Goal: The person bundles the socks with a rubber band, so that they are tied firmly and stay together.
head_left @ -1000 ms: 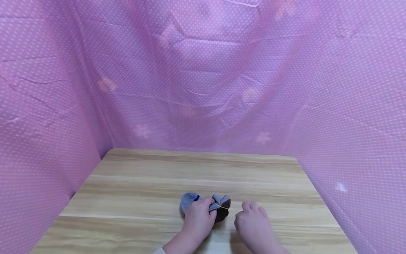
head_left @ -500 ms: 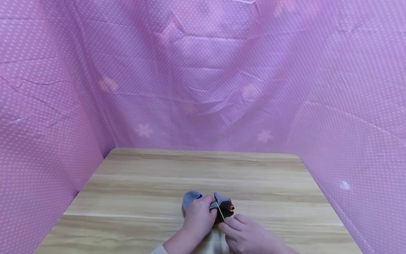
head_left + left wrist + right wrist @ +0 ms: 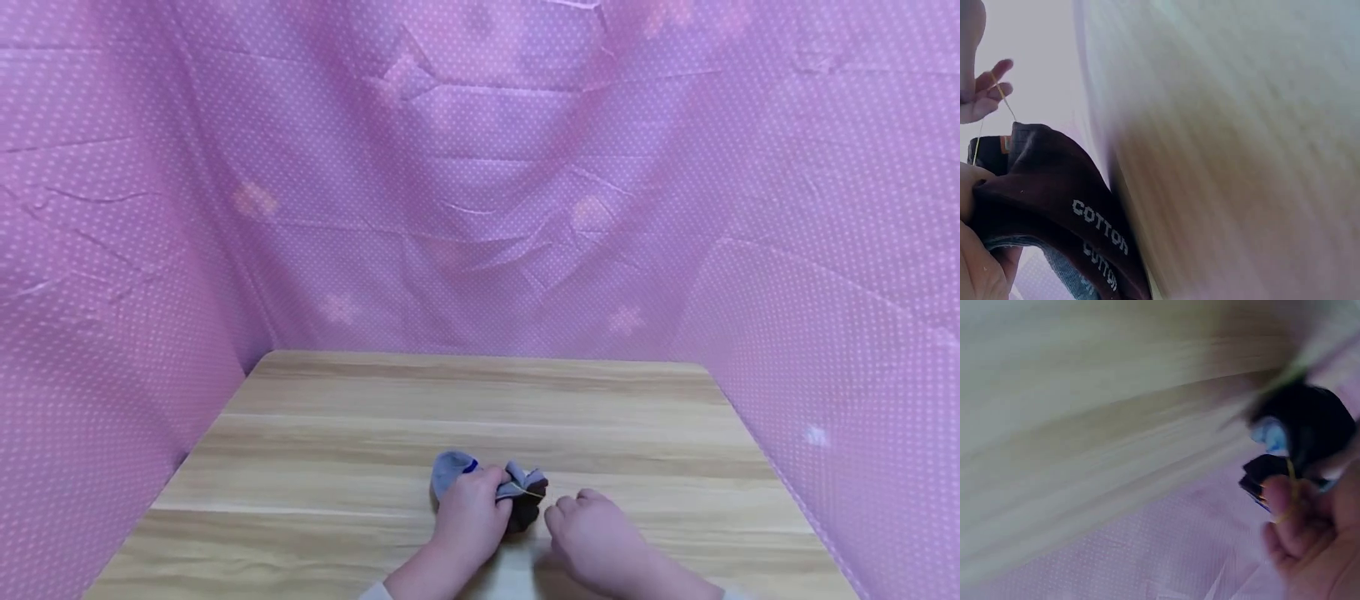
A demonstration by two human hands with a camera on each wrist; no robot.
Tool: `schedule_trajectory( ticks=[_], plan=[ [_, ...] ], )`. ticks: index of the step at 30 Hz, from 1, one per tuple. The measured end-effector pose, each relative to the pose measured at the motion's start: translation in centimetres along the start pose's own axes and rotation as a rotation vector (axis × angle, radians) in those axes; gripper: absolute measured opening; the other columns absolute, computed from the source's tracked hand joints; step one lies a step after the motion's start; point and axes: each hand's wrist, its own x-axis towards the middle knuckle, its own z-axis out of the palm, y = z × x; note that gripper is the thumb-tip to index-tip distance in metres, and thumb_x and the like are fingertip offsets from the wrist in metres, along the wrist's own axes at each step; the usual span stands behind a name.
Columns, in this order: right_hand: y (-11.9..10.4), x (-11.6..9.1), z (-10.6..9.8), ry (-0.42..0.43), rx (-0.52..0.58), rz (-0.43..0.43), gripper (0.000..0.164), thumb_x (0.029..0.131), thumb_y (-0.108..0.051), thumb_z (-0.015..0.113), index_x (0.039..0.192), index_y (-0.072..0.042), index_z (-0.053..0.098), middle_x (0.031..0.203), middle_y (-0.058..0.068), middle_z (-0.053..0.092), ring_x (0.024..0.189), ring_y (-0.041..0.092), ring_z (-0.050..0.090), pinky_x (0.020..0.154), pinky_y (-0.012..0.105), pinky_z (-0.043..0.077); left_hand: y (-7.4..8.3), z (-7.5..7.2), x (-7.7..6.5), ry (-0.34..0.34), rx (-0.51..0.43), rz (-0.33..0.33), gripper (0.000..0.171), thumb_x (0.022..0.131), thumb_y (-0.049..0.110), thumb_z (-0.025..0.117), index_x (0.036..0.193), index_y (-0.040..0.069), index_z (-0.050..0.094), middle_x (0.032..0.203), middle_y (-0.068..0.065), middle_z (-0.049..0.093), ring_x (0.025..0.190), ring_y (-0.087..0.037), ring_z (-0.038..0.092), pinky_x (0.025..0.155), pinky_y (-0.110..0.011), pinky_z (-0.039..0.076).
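Observation:
My left hand (image 3: 472, 518) grips a bundle of socks on the table. A grey-blue sock (image 3: 447, 472) with a dark blue stripe pokes out on its left, and a dark brown sock (image 3: 522, 515) bunches out on its right. In the left wrist view, the dark sock (image 3: 1066, 169) carries white "COTTON" lettering. A thin yellow rubber band (image 3: 529, 491) runs across the bundle toward my right hand (image 3: 596, 537). Curled fingers of the right hand hold the rubber band (image 3: 1292, 469) stretched away from the socks. My left palm is hidden in the head view.
The wood-grain table (image 3: 337, 433) extends behind and to both sides of the hands. Pink dotted cloth (image 3: 480, 208) hangs around its back and sides.
My right hand first came in toward the socks and drew the rubber band toward the front, then moved back right, pulling the band outward. The left hand kept its grip.

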Motion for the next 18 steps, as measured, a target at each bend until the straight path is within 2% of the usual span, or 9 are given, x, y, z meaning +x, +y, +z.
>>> schedule_trajectory(
  ticks=[2,5,8,10,13,14,15,16,18],
  plan=[
    [-0.3,0.3,-0.3,-0.088,0.088,0.2,0.023,0.075,-0.011,0.078,0.074,-0.011,0.055,0.065,-0.002,0.05,0.054,0.014,0.048,0.053,0.031,0.042,-0.1,-0.2,0.1,0.014,-0.004,0.013,0.017,0.077,0.001,0.079,0.09,0.01,0.074,0.087,-0.001,0.077,0.08,-0.017,0.074,0.069,-0.033,0.06],
    [-0.7,1.1,-0.7,-0.182,0.231,0.45,0.024,0.075,0.003,0.075,0.072,-0.011,0.055,0.064,0.0,0.052,0.054,0.017,0.052,0.049,0.035,0.045,-0.1,-0.3,0.5,0.037,-0.005,0.027,0.016,0.078,0.0,0.078,0.089,0.011,0.074,0.086,0.0,0.077,0.079,-0.017,0.074,0.067,-0.034,0.059],
    [-0.5,1.9,-0.4,-0.214,0.374,0.602,0.028,0.075,0.007,0.073,0.068,-0.013,0.055,0.061,-0.002,0.052,0.054,0.016,0.051,0.047,0.036,0.045,-0.2,-0.3,0.7,0.053,0.0,0.034,0.016,0.078,0.0,0.078,0.089,0.011,0.074,0.085,0.0,0.077,0.078,-0.018,0.075,0.066,-0.034,0.059],
    [-0.3,2.2,-0.1,-0.223,0.458,0.648,0.025,0.073,0.007,0.073,0.068,-0.012,0.058,0.063,-0.002,0.057,0.056,0.015,0.053,0.05,0.034,0.047,-0.4,-0.3,0.9,0.056,0.005,0.039,0.017,0.078,-0.001,0.078,0.089,0.011,0.074,0.086,0.0,0.077,0.078,-0.018,0.075,0.066,-0.035,0.06],
    [0.1,2.0,0.4,-0.238,0.639,0.664,0.013,0.069,-0.002,0.082,0.077,-0.006,0.071,0.069,-0.002,0.067,0.061,0.009,0.059,0.056,0.031,0.052,-0.6,-0.3,1.0,0.051,0.012,0.05,0.017,0.079,-0.001,0.078,0.091,0.01,0.074,0.088,-0.001,0.078,0.08,-0.019,0.075,0.068,-0.035,0.06],
    [0.3,1.8,0.6,-0.249,0.734,0.657,0.018,0.07,-0.005,0.085,0.084,-0.002,0.074,0.072,-0.001,0.071,0.063,0.008,0.063,0.06,0.03,0.055,-0.6,-0.2,1.0,0.05,0.016,0.052,0.017,0.079,0.0,0.078,0.091,0.01,0.075,0.089,-0.001,0.078,0.08,-0.019,0.076,0.068,-0.035,0.06],
    [0.4,1.7,0.7,-0.263,0.829,0.648,0.029,0.069,-0.009,0.09,0.092,0.002,0.076,0.075,0.0,0.074,0.066,0.008,0.066,0.064,0.03,0.057,-0.7,-0.2,1.0,0.05,0.021,0.053,0.017,0.079,0.0,0.078,0.092,0.011,0.075,0.089,-0.001,0.078,0.08,-0.019,0.076,0.068,-0.035,0.06],
    [0.6,1.6,0.8,-0.274,0.928,0.639,0.044,0.067,-0.014,0.094,0.101,0.006,0.076,0.078,0.0,0.076,0.069,0.008,0.069,0.068,0.03,0.058,-0.8,-0.1,0.9,0.054,0.026,0.054,0.017,0.079,0.001,0.079,0.092,0.011,0.075,0.089,-0.001,0.078,0.08,-0.019,0.076,0.068,-0.035,0.06],
    [0.9,1.4,1.1,-0.284,1.177,0.639,0.06,0.068,-0.014,0.096,0.114,0.015,0.07,0.083,0.005,0.078,0.075,0.013,0.073,0.072,0.029,0.059,-1.1,0.0,0.8,0.065,0.022,0.059,0.016,0.079,0.001,0.079,0.092,0.01,0.075,0.088,-0.002,0.078,0.08,-0.02,0.076,0.069,-0.035,0.061]
  ],
)
